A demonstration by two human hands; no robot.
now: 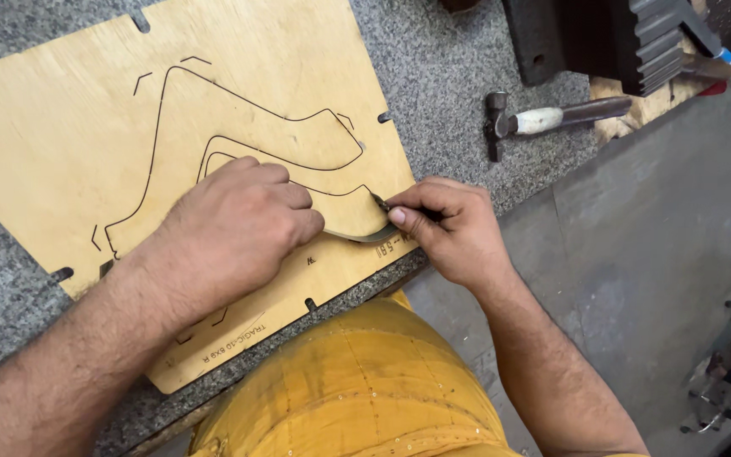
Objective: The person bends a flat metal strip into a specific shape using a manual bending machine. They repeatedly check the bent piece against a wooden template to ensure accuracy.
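A pale plywood board with thin curved slots cut through it lies on a grey speckled stone bench. A curved metal strip stands in one slot near the board's front right corner. My left hand rests knuckles up on the board, fingers curled, pressing on the strip's left part. My right hand pinches a small dark tool whose tip touches the strip's right end. Which part of the strip my left fingers cover is hidden.
A hammer with a white-wrapped handle lies on the bench behind my right hand. A dark metal machine part stands at the back right. My yellow garment fills the lower middle. Grey floor lies to the right.
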